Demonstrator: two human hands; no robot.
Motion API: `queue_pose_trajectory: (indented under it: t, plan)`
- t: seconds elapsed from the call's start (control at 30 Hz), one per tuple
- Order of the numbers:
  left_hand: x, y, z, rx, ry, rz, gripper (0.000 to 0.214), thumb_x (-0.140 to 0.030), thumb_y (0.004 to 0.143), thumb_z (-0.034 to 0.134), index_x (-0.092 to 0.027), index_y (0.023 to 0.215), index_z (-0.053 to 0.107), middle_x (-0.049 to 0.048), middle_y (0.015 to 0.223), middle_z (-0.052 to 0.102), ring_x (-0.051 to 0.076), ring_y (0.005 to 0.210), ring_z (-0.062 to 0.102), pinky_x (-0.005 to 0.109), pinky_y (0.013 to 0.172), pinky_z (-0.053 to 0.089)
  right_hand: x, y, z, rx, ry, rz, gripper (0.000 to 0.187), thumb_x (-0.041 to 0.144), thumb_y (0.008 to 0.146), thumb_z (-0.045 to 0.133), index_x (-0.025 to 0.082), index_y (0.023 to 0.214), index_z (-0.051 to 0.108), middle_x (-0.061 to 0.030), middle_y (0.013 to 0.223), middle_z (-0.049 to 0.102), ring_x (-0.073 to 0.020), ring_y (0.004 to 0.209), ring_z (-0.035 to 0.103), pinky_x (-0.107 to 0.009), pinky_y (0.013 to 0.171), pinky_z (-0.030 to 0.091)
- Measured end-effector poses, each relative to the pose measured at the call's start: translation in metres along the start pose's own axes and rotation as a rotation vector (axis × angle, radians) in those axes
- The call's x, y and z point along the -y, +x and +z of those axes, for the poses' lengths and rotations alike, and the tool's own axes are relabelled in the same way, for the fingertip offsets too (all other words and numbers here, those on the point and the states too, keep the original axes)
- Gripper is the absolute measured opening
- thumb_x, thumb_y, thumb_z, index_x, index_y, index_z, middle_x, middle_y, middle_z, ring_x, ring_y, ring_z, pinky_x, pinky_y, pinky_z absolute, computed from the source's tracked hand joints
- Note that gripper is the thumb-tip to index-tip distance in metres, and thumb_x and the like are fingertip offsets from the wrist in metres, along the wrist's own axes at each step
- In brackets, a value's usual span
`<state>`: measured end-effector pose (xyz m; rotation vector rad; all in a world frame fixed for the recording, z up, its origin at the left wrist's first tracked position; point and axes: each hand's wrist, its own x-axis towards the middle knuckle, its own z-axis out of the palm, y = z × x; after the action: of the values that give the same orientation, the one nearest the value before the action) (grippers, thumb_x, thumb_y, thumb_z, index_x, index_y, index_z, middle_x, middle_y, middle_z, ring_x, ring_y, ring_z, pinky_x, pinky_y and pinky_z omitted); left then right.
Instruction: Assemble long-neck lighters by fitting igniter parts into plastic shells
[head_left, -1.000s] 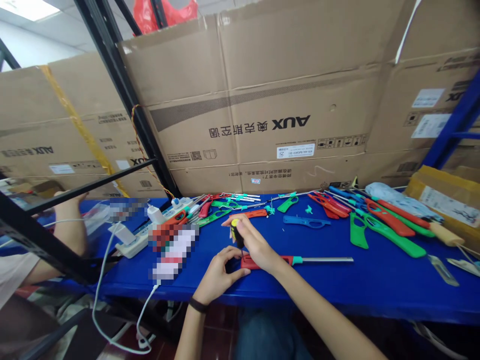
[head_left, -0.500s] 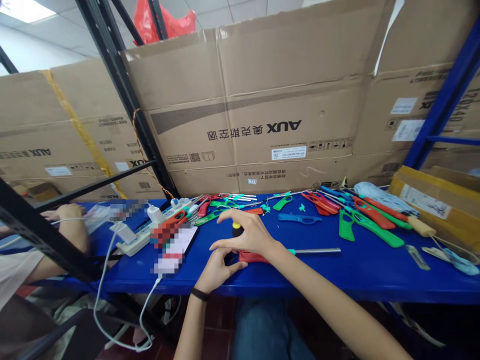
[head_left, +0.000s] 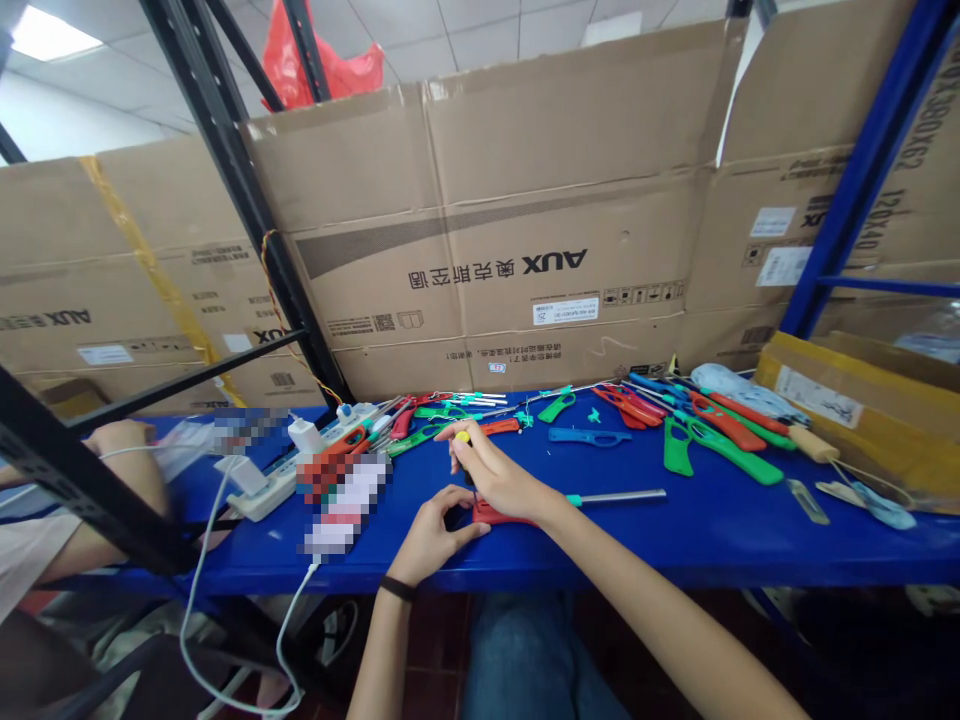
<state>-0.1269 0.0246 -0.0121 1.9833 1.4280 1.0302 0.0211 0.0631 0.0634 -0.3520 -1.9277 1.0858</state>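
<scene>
A red stick lighter (head_left: 496, 514) lies on the blue table (head_left: 600, 550), its metal tube pointing right. My left hand (head_left: 435, 535) pinches the handle end between thumb and fingers. Above that same end, my right hand (head_left: 504, 482) is closed round a screwdriver (head_left: 463, 438) with a yellow and black handle. Its shaft points down at the lighter's body, and the tip is too small to make out. My right wrist and forearm cross over the lighter's middle and hide part of it.
Lighter parts, including a blue casing (head_left: 589, 436) and a green one (head_left: 724, 455), lie along the back. To the left are a power strip (head_left: 262, 490), a phone (head_left: 352, 505) with a white cable, and another person's arm (head_left: 139, 470). A yellow-taped box (head_left: 840, 410) stands right.
My right hand's fingers, spread around the screwdriver before, have drawn in round its handle. The left hand keeps its hold on the lighter. The view has shifted slightly.
</scene>
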Motion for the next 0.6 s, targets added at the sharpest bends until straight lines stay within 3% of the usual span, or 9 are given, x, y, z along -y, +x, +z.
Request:
queue_pose_trajectory:
  t: [0.07, 0.17, 0.23, 0.33, 0.47, 0.6]
  plan:
    - [-0.001, 0.000, 0.000, -0.004, 0.001, -0.007, 0.027, -0.030, 0.071, 0.073, -0.016, 0.093, 0.067, 0.0063, 0.097, 0.069, 0.022, 0.094, 0.062, 0.034, 0.088, 0.047, 0.006, -0.003, -0.007, 0.041, -0.149, -0.033, 0.024, 0.036, 0.094, 0.043, 0.021, 0.109, 0.054, -0.0050, 0.100, 0.058, -0.0145, 0.085, 0.058, -0.029, 0.078, 0.045]
    - [-0.002, 0.000, 0.000, -0.018, 0.005, -0.016, 0.024, -0.031, 0.070, 0.074, -0.016, 0.087, 0.066, 0.0057, 0.094, 0.069, 0.022, 0.090, 0.063, 0.035, 0.086, 0.048, 0.013, -0.002, -0.018, 0.054, -0.349, -0.091, 0.026, 0.038, 0.082, 0.064, 0.022, 0.102, 0.063, -0.0032, 0.092, 0.065, -0.0165, 0.080, 0.060, -0.027, 0.072, 0.044]
    - [-0.002, 0.000, 0.000, -0.021, 0.006, -0.016, 0.023, -0.031, 0.070, 0.074, -0.017, 0.086, 0.066, 0.0055, 0.095, 0.070, 0.022, 0.091, 0.063, 0.035, 0.086, 0.048, 0.015, 0.002, -0.023, 0.016, -0.526, -0.131, 0.021, 0.039, 0.077, 0.069, 0.021, 0.088, 0.067, -0.0019, 0.083, 0.066, -0.0152, 0.072, 0.058, -0.025, 0.066, 0.041]
    - [0.001, 0.000, 0.001, -0.021, 0.004, -0.018, 0.024, -0.031, 0.069, 0.073, -0.017, 0.088, 0.066, 0.0057, 0.097, 0.070, 0.023, 0.094, 0.063, 0.037, 0.089, 0.047, 0.018, 0.005, -0.026, -0.015, -0.774, -0.121, 0.035, 0.052, 0.071, 0.070, 0.018, 0.066, 0.062, -0.0008, 0.067, 0.063, -0.0134, 0.061, 0.054, -0.023, 0.056, 0.033]
    - [0.006, 0.000, 0.003, -0.035, 0.001, -0.039, 0.030, -0.034, 0.069, 0.073, -0.015, 0.091, 0.065, 0.0078, 0.097, 0.070, 0.025, 0.096, 0.063, 0.040, 0.089, 0.048, 0.027, 0.008, -0.020, 0.015, -0.963, -0.088, 0.059, 0.076, 0.058, 0.061, 0.018, 0.058, 0.059, -0.0015, 0.053, 0.059, -0.0152, 0.054, 0.054, -0.024, 0.050, 0.025]
    - [0.004, 0.000, 0.003, -0.030, 0.012, -0.028, 0.030, -0.034, 0.070, 0.072, -0.015, 0.093, 0.066, 0.0069, 0.095, 0.070, 0.024, 0.093, 0.063, 0.038, 0.086, 0.049, 0.030, 0.020, -0.005, 0.044, -0.952, 0.032, 0.055, 0.070, 0.072, 0.056, 0.017, 0.061, 0.066, -0.0102, 0.059, 0.065, -0.0234, 0.066, 0.062, -0.027, 0.054, 0.034]
